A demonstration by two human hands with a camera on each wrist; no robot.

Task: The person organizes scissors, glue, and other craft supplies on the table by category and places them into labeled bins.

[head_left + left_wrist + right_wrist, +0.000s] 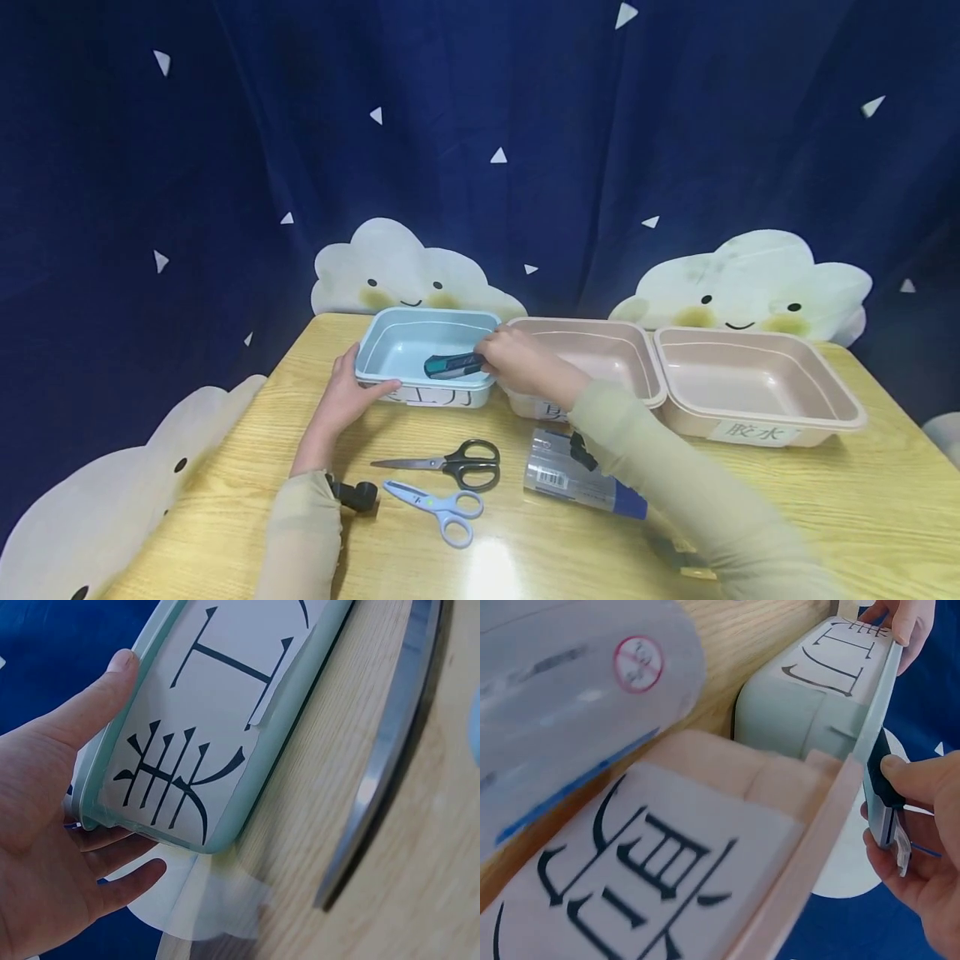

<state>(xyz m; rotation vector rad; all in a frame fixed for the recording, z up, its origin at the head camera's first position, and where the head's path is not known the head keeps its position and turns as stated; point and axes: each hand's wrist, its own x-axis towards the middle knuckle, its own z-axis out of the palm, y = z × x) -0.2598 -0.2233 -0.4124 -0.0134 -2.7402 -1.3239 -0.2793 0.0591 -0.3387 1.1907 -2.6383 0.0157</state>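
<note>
The tabletop (825,500) is showing a smooth wood grain with a light gloss that is reflecting the lamp. The blue bin (390,354) and the beige bins (757,417) are looking like matt plastic, each wearing a paper label. The black scissors (450,462) are showing shiny metal blades.

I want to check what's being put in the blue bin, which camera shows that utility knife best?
The head view: the utility knife shows nearly whole, pinched by the right hand over the blue bin. The right wrist view shows only its dark edge behind the bin's rim. The left wrist view shows just the left hand on the bin, no knife.
</note>
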